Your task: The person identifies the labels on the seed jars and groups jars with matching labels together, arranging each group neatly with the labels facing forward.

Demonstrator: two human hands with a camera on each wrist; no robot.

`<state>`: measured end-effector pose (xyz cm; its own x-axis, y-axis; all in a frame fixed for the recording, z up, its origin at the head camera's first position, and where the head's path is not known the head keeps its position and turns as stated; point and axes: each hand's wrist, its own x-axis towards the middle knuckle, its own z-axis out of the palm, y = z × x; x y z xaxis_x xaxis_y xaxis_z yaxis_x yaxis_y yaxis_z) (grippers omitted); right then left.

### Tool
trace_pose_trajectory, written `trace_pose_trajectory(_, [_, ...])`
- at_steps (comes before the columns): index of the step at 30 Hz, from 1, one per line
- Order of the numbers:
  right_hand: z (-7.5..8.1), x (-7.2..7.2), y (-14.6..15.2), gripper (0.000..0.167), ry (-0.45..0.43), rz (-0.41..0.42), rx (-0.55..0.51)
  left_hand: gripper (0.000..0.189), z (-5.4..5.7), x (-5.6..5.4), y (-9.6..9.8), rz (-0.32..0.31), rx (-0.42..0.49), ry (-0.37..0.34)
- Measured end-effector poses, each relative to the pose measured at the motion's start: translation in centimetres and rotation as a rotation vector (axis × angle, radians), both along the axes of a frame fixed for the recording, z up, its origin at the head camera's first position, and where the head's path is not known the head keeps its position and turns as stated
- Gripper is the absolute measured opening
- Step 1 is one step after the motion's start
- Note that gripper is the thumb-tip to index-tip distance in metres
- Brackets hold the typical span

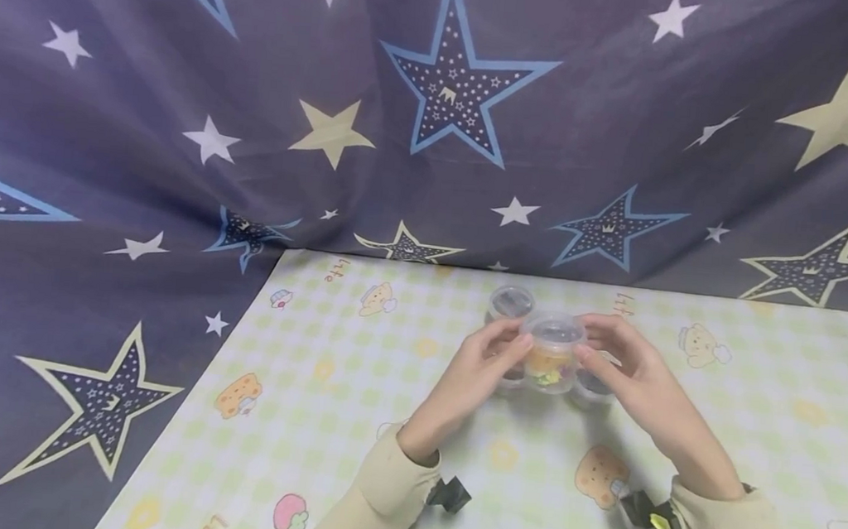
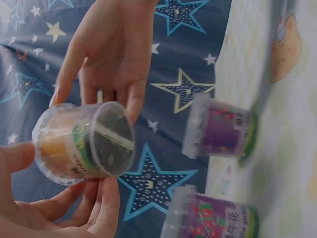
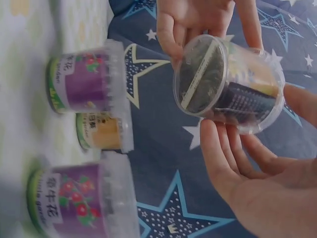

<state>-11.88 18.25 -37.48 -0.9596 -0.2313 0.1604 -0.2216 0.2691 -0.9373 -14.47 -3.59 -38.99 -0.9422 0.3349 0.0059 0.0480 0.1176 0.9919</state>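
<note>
A clear plastic planting cup [image 1: 551, 359] with an orange label is held up between both hands, over the table. My left hand [image 1: 474, 361] grips its left side, thumb toward me. From the right, my right hand [image 1: 632, 376] grips the other side with thumb and fingers. Dark soil and a pale strip show through one end of the cup [image 2: 84, 141] in the left wrist view. A dark patterned panel is on the side of the cup [image 3: 233, 82] in the right wrist view.
Close behind and below the hands stand two purple-labelled cups [image 3: 89, 77] and an orange-labelled cup [image 3: 104, 131], all upright on the table. A checked cloth [image 1: 350, 441] with cartoon prints covers the table. A dark star-patterned curtain [image 1: 261, 52] hangs along its back and left.
</note>
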Motion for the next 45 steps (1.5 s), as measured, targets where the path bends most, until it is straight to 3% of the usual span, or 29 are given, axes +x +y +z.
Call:
trace_pose_trajectory(12, [-0.5, -0.3, -0.4, 0.043, -0.061, 0.025, -0.008, 0.046, -0.3, -0.1, -0.3, 0.004, 0.033, -0.007])
trace_pose_trajectory(18, [-0.5, -0.1, -0.7, 0.045, -0.102, 0.065, -0.028, 0.05, -0.4, 0.1, 0.0, -0.031, 0.049, -0.012])
trace_pose_trajectory(23, [-0.5, 0.0, -1.0, 0.046, -0.107, 0.076, -0.05, 0.053, -0.4, 0.2, 0.1, -0.076, 0.057, 0.001])
trace_pose_trajectory(32, [-0.3, 0.2, -1.1, 0.045, -0.099, 0.083, -0.042, 0.052, -0.2, 0.4, -0.2, -0.078, 0.045, -0.023])
trace_pose_trajectory(41, [-0.4, 0.0, -0.4, 0.041, -0.062, 0.091, -0.007, 0.045, 0.1, 0.3, -1.1, -0.128, 0.059, 0.008])
trace_pose_trajectory(45, [-0.2, 0.2, -0.4, 0.04, -0.048, 0.131, -0.047, 0.047, 0.2, 0.2, -1.3, -0.207, 0.115, 0.024])
